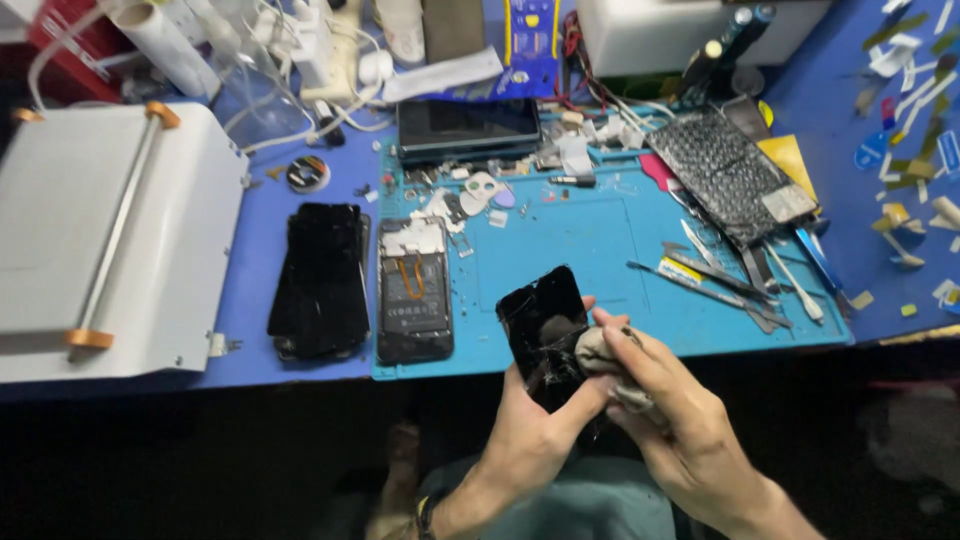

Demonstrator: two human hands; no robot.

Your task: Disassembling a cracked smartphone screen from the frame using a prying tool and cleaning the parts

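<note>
Blue counter (pixel 300 385) carries one opened phone (pixel 414 290) and one dark stack (pixel 321 278); left hand (pixel 535 425) fingers grip one cracked screen (pixel 546 330), right hand (pixel 670 420) fingers pinch one half-hidden cloth (pixel 598 352).

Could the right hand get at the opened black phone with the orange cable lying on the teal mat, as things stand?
Probably not at once: the right hand presses a grey cloth on the cracked black screen. Nothing blocks the opened phone.

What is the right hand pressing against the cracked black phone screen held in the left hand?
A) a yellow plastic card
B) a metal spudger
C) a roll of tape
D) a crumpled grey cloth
D: the right hand pinches a crumpled grey cloth against the cracked black phone screen, which the left hand grips from below.
</note>
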